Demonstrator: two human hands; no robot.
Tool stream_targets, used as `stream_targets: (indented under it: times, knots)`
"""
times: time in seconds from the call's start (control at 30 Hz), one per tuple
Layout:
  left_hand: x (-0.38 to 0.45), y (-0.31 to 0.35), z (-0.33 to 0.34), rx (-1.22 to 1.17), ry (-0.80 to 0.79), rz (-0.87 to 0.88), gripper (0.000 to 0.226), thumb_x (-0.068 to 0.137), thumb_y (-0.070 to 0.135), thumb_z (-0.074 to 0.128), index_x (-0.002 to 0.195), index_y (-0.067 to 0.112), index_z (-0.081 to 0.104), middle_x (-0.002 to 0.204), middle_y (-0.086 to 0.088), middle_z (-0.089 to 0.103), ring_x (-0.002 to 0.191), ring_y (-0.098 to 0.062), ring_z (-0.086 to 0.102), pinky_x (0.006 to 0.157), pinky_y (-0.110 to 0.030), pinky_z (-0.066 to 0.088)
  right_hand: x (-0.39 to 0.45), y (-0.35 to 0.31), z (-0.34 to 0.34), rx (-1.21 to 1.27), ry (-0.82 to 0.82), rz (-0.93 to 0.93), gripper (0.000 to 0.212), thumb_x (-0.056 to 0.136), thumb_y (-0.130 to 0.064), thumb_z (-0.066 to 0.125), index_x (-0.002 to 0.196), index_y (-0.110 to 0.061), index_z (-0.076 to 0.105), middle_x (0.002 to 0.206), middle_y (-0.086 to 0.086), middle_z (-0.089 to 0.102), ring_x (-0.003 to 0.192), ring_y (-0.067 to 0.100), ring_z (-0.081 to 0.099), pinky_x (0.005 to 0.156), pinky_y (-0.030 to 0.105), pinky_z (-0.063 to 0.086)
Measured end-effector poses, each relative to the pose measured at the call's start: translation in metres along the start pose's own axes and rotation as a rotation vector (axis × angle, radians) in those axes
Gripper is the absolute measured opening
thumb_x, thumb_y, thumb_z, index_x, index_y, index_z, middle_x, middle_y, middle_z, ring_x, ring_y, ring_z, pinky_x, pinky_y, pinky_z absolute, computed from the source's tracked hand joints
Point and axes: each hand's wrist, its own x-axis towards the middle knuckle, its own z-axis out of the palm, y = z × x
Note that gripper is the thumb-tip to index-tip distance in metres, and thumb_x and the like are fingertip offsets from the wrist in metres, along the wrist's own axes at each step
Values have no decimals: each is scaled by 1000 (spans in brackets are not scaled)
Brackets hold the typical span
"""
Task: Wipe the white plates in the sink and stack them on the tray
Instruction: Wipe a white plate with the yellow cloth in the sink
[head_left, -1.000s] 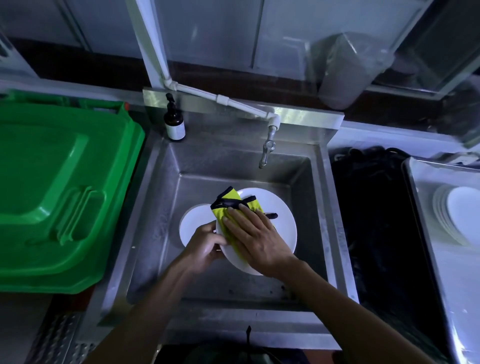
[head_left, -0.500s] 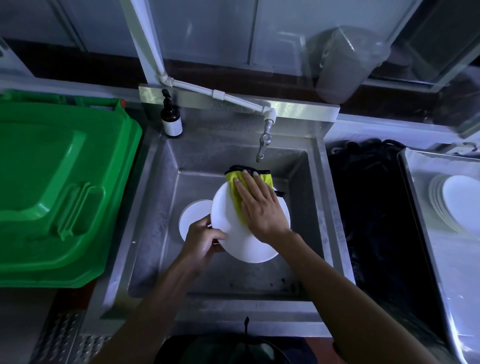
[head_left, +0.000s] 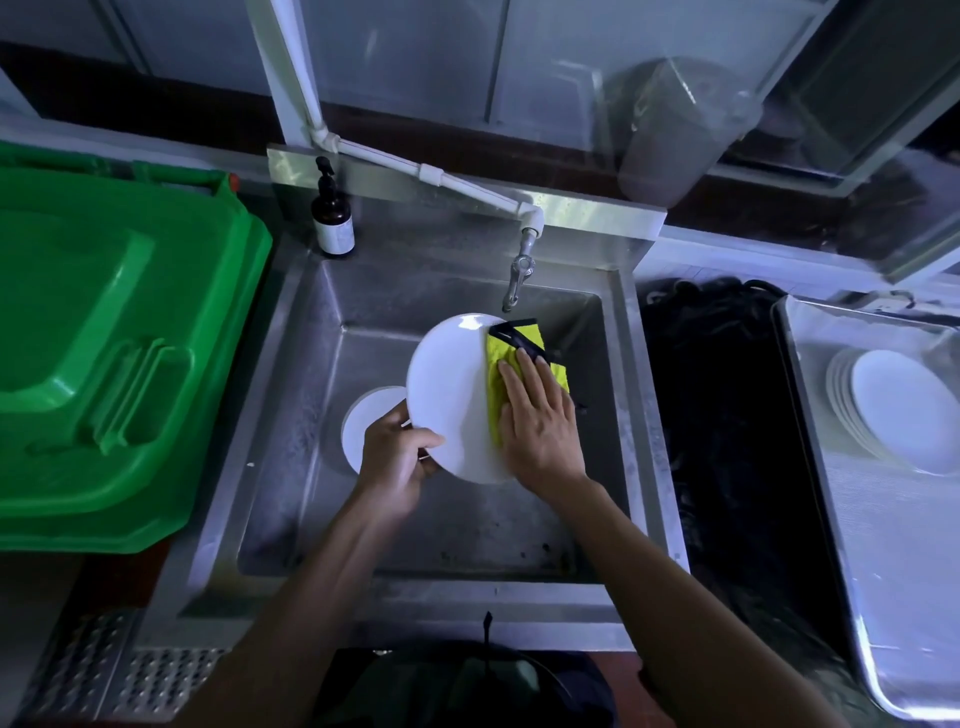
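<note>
Over the steel sink (head_left: 291, 374), the left hand (head_left: 392, 457) gripped the lower rim of a tilted white plate (head_left: 449, 395); the right hand (head_left: 540, 421), fingers flat, pressed a yellow cloth (head_left: 498, 364) against it. Another plate (head_left: 363, 421) lay below; stacked plates (head_left: 898, 410) rested on the tray (head_left: 893, 571) at right

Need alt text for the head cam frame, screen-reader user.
Over a steel sink, the left hand grips a white plate by its rim while the right hand presses a yellow cloth flat against it. Another plate lies in the sink; wiped plates sit stacked on the tray at right.
</note>
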Motion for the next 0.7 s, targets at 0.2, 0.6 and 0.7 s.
stream_targets:
  times: [0.2,0.6,0.7]
  knots:
    - [-1,3,-1,-35,27,16,42,55,-1,60,85,21,79,90,-9,75,76,-28,70,72,-46,57,-27,-21,12,55,-46,35,53,108,-31,26,160,-25,16,169,-1,5,156,22,-1,126,47,9]
    - [-4,7,-15,-34,69,24,38,77,-12,49,99,6,75,74,-13,65,64,-27,54,53,-29,51,-40,-84,22,160,-57,-44,63,101,-41,14,158,-20,28,168,1,13,156,26,6,121,50,22]
    - [-5,13,-20,-56,69,35,41,66,-7,53,96,9,75,83,-16,64,70,-28,55,56,-29,51,-46,-84,20,171,-32,-109,57,103,-38,23,155,-18,35,167,4,20,155,28,12,121,50,24]
